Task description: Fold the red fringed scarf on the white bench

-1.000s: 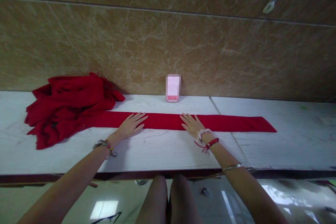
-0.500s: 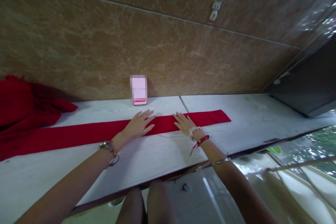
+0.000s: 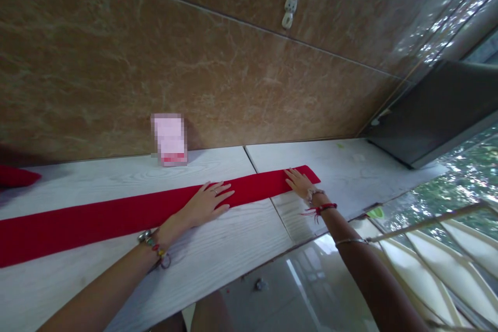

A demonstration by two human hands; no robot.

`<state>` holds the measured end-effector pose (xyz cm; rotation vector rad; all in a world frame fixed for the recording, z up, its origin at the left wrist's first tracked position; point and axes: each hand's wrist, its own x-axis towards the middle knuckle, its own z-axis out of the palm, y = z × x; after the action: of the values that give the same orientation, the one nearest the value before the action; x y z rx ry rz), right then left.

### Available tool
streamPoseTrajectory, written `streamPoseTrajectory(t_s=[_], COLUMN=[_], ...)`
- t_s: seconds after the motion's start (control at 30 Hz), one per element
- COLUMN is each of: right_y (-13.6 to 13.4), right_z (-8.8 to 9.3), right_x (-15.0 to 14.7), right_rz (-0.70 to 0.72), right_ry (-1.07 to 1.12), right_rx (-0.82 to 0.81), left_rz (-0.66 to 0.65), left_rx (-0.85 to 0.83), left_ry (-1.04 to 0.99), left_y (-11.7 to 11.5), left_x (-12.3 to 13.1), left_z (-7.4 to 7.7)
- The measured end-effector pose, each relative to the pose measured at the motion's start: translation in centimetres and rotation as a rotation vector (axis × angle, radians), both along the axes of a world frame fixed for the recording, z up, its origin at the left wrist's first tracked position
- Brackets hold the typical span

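Observation:
A long red cloth strip [image 3: 116, 215] lies flat along the white wood-grain bench top [image 3: 233, 238], running out of the view on the left. My left hand [image 3: 206, 202] rests open on the strip near its middle, palm down with the fingers spread. Close to the strip's right end lies my right hand [image 3: 299, 182], also flat and open, fingers pointing up and left. Both hands press on the cloth and grip nothing. At the left edge shows part of a bunched red cloth [image 3: 17, 176].
A pixelated pink-and-white box [image 3: 170, 137] stands against the brown marbled wall [image 3: 233, 78]. A small white cat-shaped hook [image 3: 289, 11] is on that wall. To the right stands a dark panel [image 3: 436, 114], with a pale metal railing [image 3: 428, 223] below it.
My right hand has slid right along the strip toward its end. My left hand stays on the cloth. The view has turned right, and most of the bunched cloth has left it.

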<state>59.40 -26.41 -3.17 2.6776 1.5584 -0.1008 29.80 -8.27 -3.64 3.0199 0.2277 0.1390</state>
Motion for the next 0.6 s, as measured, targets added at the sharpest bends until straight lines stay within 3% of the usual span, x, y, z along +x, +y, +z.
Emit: streamPoseTrajectory(t_s=[0.07, 0.17, 0.3, 0.47, 0.53, 0.6], right_y=[0.0, -0.3, -1.9, -3.6, -3.7, -3.6], right_z=[-0.2, -0.4, -0.3, 0.2, 0.5, 0.8], right_x=[0.2, 0.4, 1.8, 4.6, 5.1, 4.9], right_rz=[0.065, 0.049, -0.093, -0.289, -0.28, -0.159], right_ry=[0.031, 0.051, 0.02, -0.04, -0.088, -0.134], right_rx=[0.015, 0.001, -0.034, -0.072, -0.031, 0.041], left_rz=[0.036, 0.019, -0.045, -0.069, -0.037, 0.0], left_rx=[0.002, 0.035, 0.058, 0.036, 0.02, 0.021], left_ry=[-0.024, -0.049, -0.006, 0.021, -0.008, -0.054], left_y=[-0.4, -1.2, -1.6, -1.4, -1.5, -1.9], left_x=[0.8, 2.4, 3.7, 3.5, 3.6, 4.2], left_z=[0.1, 0.1, -0.1, -0.4, -0.4, -0.2])
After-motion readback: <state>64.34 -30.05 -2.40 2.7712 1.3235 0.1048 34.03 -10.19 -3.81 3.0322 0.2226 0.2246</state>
